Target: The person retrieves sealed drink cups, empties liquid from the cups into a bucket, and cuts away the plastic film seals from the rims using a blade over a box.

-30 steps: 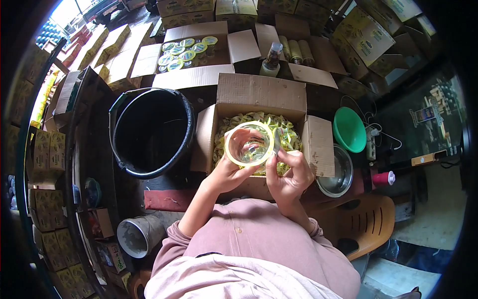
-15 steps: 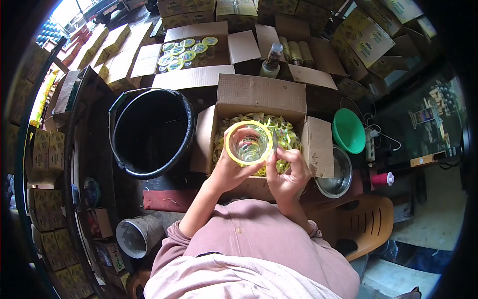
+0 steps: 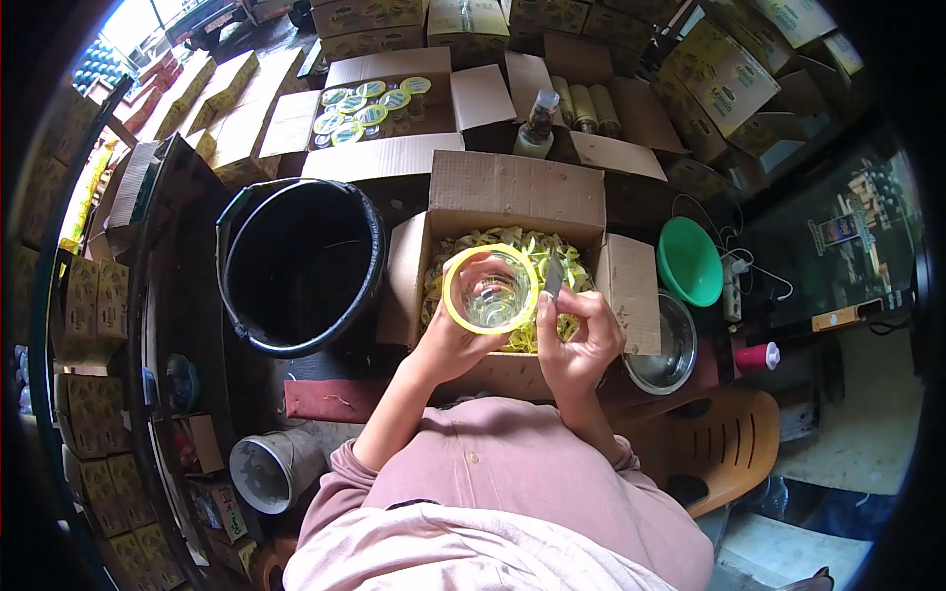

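A clear plastic cup with a yellow rim is gripped by my left hand, its fingers wrapped round the side and its top tilted up at me. To the right of the rim, my right hand pinches a small grey blade, which points upward and is slightly apart from the cup. Both hands are over an open cardboard box with yellow-green strips inside. My left hand and the cup hide part of the strips.
A black bucket stands left of the box. On the right are a green bowl, a metal bowl and a pink thread spool. Behind, another carton holds several yellow-lidded cups, beside a bottle.
My right hand with the blade has moved a little right, away from the cup's rim. The cup has stayed nearly in place in my left hand.
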A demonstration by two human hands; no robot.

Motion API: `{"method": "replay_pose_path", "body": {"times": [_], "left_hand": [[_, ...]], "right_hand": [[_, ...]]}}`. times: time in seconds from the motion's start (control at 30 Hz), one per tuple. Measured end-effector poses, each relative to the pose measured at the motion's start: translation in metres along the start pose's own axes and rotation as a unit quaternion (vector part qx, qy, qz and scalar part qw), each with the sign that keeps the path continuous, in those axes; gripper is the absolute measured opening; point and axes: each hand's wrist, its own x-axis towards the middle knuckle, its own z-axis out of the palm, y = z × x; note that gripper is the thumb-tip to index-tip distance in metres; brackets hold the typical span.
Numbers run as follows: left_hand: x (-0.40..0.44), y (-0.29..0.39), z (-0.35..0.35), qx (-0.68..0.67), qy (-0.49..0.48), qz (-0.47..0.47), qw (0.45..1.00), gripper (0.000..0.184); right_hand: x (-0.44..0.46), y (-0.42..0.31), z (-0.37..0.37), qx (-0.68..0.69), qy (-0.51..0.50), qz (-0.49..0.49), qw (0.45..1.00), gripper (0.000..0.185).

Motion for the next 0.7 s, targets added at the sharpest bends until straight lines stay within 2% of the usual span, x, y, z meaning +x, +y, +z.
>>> {"method": "replay_pose_path", "body": {"times": [0.23,0.53,0.63,0.7], "left_hand": [[-0.0006,0.0007,-0.0002,0.002,0.0,-0.027,1.0,0.075],[-0.0011,-0.0024,-0.0074,0.078,-0.032,0.015,0.996,0.079],[-0.0028,-0.0054,-0.0043,0.044,-0.029,-0.014,0.998,0.08],[-0.0039,-0.0031,-0.0044,0.092,-0.052,0.0,0.994,0.078]], "right_hand": [[-0.0017,-0.0097,-0.0023,-0.009,-0.023,-0.003,1.0,0.014],[-0.0019,-0.0093,0.0001,-0.036,-0.024,-0.018,0.999,0.017],[-0.0016,-0.0068,0.0,-0.04,-0.018,-0.026,0.999,0.017],[0.0033,-0.0058,0.0004,-0.05,-0.012,-0.034,0.998,0.016]]}}
